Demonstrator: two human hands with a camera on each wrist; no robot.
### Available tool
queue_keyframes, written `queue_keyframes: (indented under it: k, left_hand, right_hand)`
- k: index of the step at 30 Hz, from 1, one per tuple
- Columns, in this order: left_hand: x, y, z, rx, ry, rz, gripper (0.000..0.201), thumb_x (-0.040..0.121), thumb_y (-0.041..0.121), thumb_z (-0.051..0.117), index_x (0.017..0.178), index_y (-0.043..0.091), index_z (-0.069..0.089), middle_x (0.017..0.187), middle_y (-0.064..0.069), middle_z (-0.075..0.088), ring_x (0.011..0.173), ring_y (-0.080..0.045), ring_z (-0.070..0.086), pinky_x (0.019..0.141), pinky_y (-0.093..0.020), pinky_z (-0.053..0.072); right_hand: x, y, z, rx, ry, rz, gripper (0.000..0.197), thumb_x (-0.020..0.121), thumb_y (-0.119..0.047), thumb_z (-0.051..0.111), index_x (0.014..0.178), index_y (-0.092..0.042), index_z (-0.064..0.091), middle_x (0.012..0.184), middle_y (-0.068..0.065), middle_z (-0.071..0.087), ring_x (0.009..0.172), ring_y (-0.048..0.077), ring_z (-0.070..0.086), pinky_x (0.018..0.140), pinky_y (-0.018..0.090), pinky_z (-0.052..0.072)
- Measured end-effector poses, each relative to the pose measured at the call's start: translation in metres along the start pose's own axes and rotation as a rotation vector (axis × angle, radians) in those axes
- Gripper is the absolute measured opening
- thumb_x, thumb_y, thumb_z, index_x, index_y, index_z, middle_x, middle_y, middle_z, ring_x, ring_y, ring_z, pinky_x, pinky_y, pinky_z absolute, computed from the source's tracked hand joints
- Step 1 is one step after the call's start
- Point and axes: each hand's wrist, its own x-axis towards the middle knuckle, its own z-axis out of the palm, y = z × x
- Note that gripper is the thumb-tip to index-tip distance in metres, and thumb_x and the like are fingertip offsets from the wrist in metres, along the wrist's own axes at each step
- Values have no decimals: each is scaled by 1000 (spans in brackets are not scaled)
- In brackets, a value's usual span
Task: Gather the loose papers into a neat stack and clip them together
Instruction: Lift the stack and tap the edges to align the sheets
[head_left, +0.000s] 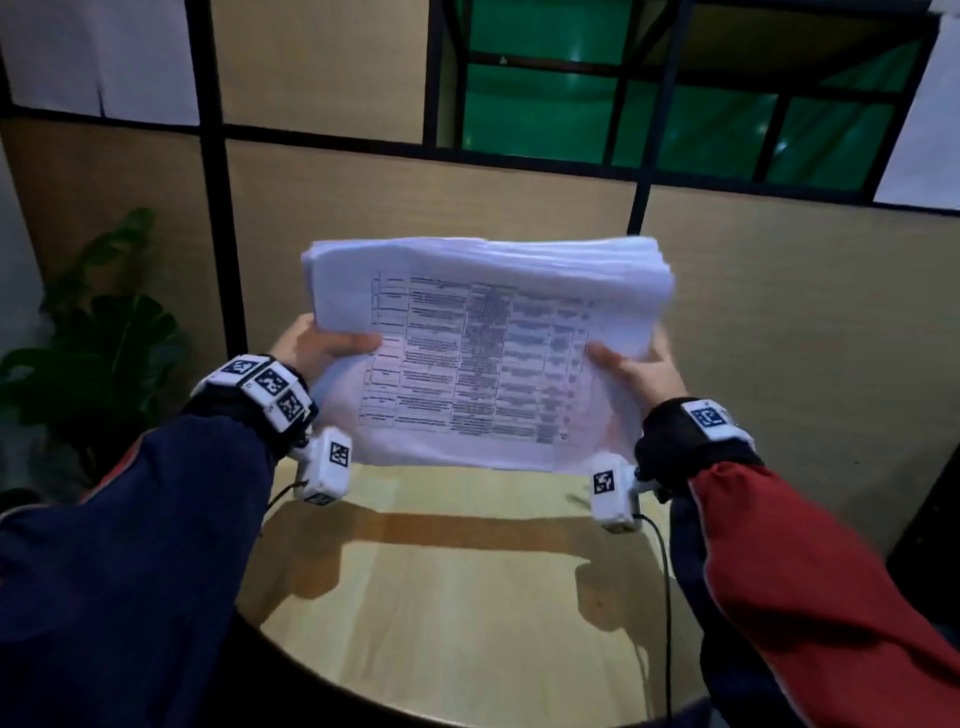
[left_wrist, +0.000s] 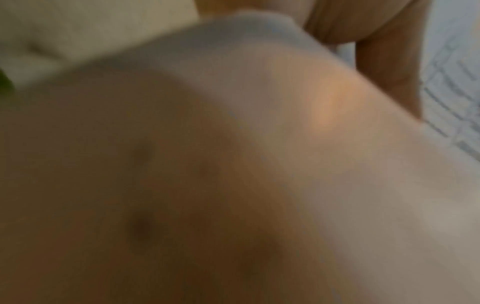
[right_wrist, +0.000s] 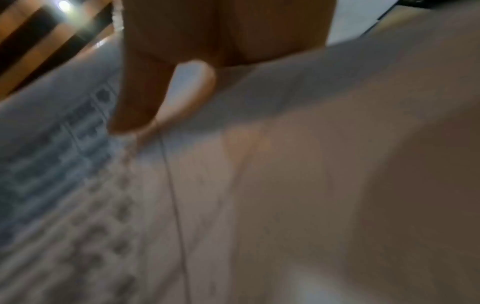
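A thick stack of white papers (head_left: 483, 353), with a printed table on the top sheet, is lifted above the round wooden table (head_left: 457, 597). My left hand (head_left: 322, 345) grips its left edge, thumb on top. My right hand (head_left: 631, 371) grips the right edge the same way. The sheets' far edges are slightly fanned and blurred. In the left wrist view the paper stack (left_wrist: 285, 144) fills the frame, blurred, with my left hand's thumb (left_wrist: 384, 61) over it. The right wrist view shows the paper stack (right_wrist: 259, 185) under my right hand's thumb (right_wrist: 166, 88). No clip is visible.
A beige partition wall (head_left: 779, 338) with black frames stands behind the table. A leafy green plant (head_left: 98, 338) is at the left. Green glass panels (head_left: 649, 104) sit above the partition. The hands' shadows fall on the tabletop below the stack.
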Motion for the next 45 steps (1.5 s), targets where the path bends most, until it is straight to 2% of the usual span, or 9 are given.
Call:
queue_keyframes:
  k: [4,11,17,25,29,33,37,40,45]
  left_hand:
    - [1,-10,15,210,6,-60,57,33,36,82,82,14,65,105,-16,64,97,-25,61,92,-43,49]
    - [-3,-1,41,167,323,157,15,77,4,70,82,7,56,70,-5,53,57,-14,48,48,-15,39]
    - [-13,-47,19,254,150,-88,24,69,3,76,78,16,58,82,1,62,94,-29,61,77,-35,51]
    - [9,-16,17,558,426,178,105,56,21,86,143,16,27,147,-16,31,136,-30,33,113,-41,29]
    - [10,33,38,997,53,399,119,54,31,86,148,26,13,157,-8,11,145,-24,9,117,-50,8]
    - [4,54,56,688,-194,329,9,75,9,72,79,14,65,78,-5,64,71,-7,59,73,-33,49]
    - [0,46,52,339,-74,289,21,63,15,76,52,20,58,56,2,53,55,-12,47,60,-24,36]
    - [-6,37,49,51,-46,186,51,42,28,88,79,3,62,84,-17,59,82,-24,53,78,-43,48]
    - [-12,22,57,-25,-75,119,64,34,37,90,83,11,58,82,-3,59,83,-22,58,90,-45,48]
  right_hand:
    - [1,7,10,-187,-36,106,40,77,3,69,115,7,59,76,3,70,65,14,64,74,29,58]
    - [-9,11,33,-124,100,-82,10,86,-8,63,95,-12,61,67,-15,65,48,-14,55,57,21,47]
    - [-28,45,14,-300,-106,194,21,72,-9,76,89,-6,65,94,14,65,86,25,60,77,38,50]
    - [-14,8,22,-203,15,-99,15,79,-8,72,77,-19,62,73,-6,71,63,-1,62,67,28,54]
    - [-15,-46,46,-348,-267,-322,27,77,3,70,72,-22,63,53,-27,64,52,-14,52,56,10,44]
    - [-16,-75,63,-458,-182,-594,25,74,-21,73,87,-1,67,73,-9,69,68,3,57,66,18,46]
    - [-12,-64,52,-657,442,-747,76,68,-36,74,134,-14,45,136,13,47,127,27,44,105,36,34]
    - [-16,-43,50,-194,95,-347,99,65,-30,82,142,-12,22,137,14,46,124,21,47,108,21,34]
    - [-17,-36,52,-29,8,-191,32,78,2,70,99,-14,53,96,6,65,86,16,65,89,38,52]
